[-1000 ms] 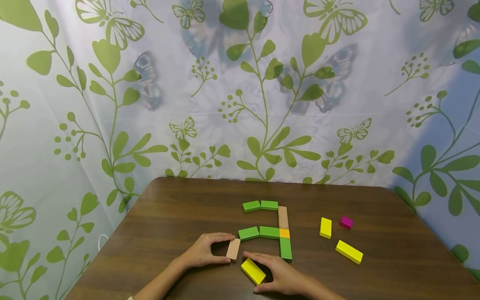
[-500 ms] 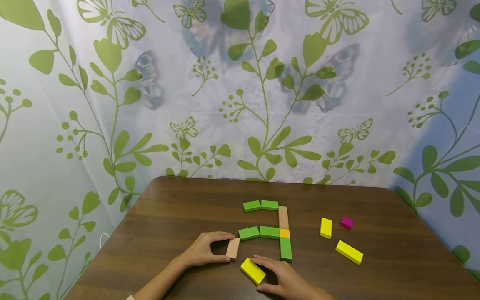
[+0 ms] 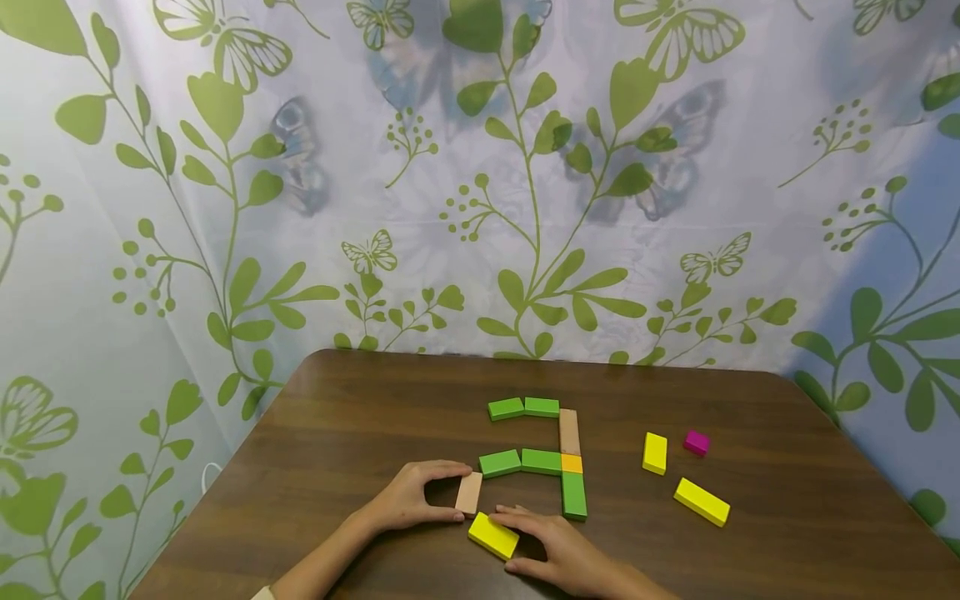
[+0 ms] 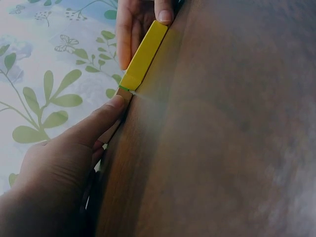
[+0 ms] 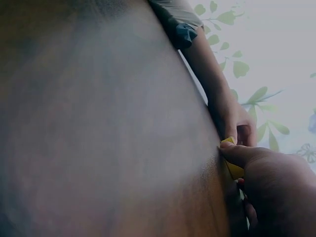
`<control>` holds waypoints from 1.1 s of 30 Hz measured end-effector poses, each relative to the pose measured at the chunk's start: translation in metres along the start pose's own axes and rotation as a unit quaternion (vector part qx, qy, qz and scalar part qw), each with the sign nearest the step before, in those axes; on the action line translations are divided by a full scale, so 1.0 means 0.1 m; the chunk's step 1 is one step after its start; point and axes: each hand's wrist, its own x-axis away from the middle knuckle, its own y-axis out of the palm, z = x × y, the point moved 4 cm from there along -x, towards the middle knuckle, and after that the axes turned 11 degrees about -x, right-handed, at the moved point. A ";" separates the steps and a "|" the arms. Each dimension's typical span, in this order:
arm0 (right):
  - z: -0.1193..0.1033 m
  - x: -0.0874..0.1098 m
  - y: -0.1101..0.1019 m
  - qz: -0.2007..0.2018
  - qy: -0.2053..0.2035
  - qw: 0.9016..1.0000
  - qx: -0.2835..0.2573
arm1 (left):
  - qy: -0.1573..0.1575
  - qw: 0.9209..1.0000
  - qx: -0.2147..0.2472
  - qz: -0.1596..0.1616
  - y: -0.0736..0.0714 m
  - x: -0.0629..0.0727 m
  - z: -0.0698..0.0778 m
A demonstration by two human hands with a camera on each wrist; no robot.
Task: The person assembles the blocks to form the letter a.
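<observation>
In the head view my left hand [image 3: 405, 500] holds a plain wooden block [image 3: 469, 493] flat on the table between thumb and index finger. Close to that block's near end lies a yellow block [image 3: 492, 535], set at a slant. My right hand [image 3: 558, 550] grips the yellow block from the right, index finger on its far side and thumb on its near side. In the left wrist view the yellow block's end [image 4: 132, 81] meets or nearly meets the wooden block; whether they touch cannot be told. The right wrist view shows only part of the yellow block [image 5: 235, 170].
Green blocks [image 3: 542, 462], a plain wooden block [image 3: 569, 431] and a small orange block [image 3: 572, 464] form a row pattern just beyond the hands. On the right lie two yellow blocks [image 3: 701, 501] and a magenta block [image 3: 696, 442]. A patterned curtain [image 3: 420, 183] hangs behind the table [image 3: 360, 392].
My right hand first shifted its fingers along the yellow block, then moved it a little left and away from me, closer to the wooden block. My left hand has stayed nearly still.
</observation>
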 end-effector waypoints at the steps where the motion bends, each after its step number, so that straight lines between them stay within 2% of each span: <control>1: 0.00 0.00 0.00 0.000 -0.001 1.000 0.001 | 0.002 1.000 -0.002 0.001 0.00 0.00 0.00; 6: 0.01 0.00 0.01 -0.005 -0.004 1.000 0.010 | 0.010 1.000 -0.009 0.003 0.00 0.00 -0.01; 17: 0.00 -0.01 0.02 -0.022 -0.005 1.000 0.016 | -0.011 1.000 0.000 -0.002 0.00 0.00 0.00; 21: 0.01 -0.01 0.02 -0.029 -0.011 0.999 0.023 | -0.010 1.000 -0.003 -0.002 0.00 0.00 0.00; 28: 0.01 0.00 0.03 -0.043 0.002 0.999 0.023 | -0.002 1.000 -0.005 0.002 0.00 0.00 0.01; 33: 0.00 -0.01 0.02 -0.043 -0.008 0.999 0.021 | -0.002 1.000 -0.006 0.002 0.00 0.00 0.00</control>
